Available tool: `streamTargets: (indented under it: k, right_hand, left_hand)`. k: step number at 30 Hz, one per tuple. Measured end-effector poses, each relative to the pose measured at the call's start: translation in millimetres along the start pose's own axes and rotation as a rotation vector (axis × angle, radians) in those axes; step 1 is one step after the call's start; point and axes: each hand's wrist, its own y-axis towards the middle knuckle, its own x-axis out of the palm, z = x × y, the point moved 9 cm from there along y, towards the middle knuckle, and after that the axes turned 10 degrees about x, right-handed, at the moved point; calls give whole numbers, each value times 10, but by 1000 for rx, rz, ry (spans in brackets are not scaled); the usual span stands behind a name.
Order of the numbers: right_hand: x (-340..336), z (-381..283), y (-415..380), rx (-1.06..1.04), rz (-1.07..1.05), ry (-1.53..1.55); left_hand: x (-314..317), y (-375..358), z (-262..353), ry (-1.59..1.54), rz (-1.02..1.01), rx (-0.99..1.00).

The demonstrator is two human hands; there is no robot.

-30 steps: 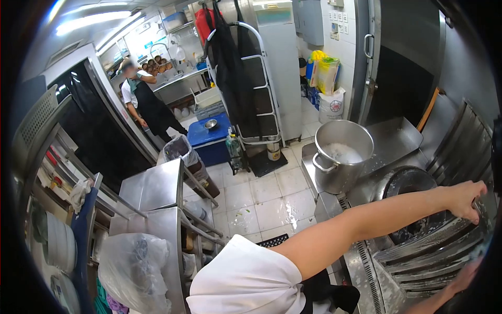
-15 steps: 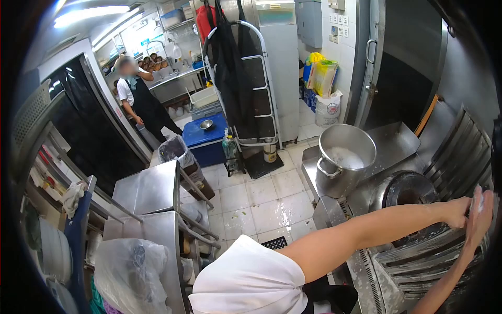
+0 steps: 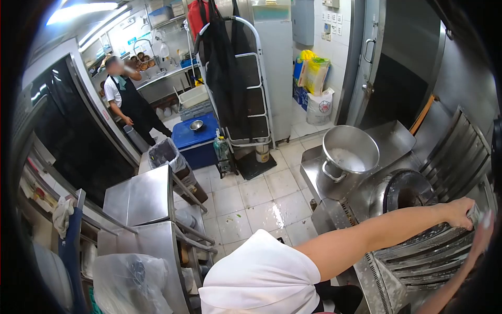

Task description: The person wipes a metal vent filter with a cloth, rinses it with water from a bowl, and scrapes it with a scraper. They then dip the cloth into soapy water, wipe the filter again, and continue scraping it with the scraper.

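My left arm reaches from its white sleeve across to the right over the metal cooking range. At the end of it my left hand [image 3: 459,213] is closed, with a small grey-green pad [image 3: 472,215] showing at its fingers. My right hand [image 3: 483,230] comes up from the lower right close beside it, smeared by motion, with a whitish patch on it. Below both hands lie slatted metal panels [image 3: 423,256], wet and streaked with white suds. The round wok burner [image 3: 410,194] is just left of my left hand, partly covered by my forearm.
A large steel pot [image 3: 348,157] with pale foamy contents stands on the range. A slatted panel [image 3: 460,152] leans against the wall. Steel tables [image 3: 137,196] are at left, and a folded ladder [image 3: 261,78] hung with aprons stands ahead. A co-worker [image 3: 130,99] stands far back by the sink.
My hands have moved slightly apart and lower; the right hand has turned blurred. The view has swung a little. The co-worker's raised arm has shifted slightly.
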Motion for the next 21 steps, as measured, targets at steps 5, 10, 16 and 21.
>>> streamTargets:
  k: [5,10,16,21]
  right_hand:
    - [167,-478,32,83,-95,41]
    - [-103,308,172,113,-78,-62]
    - [-188,304,85,-65,-35,-408]
    - [83,-107,7,-250,8,-344]
  left_hand:
    - [-347,-201,231,-18,5,-22]
    - [-380,-252,-12,90,27,-22]
    - [-348,-306,24,36,-37,-65]
    - [-392,-342,-3,5,-61,-105]
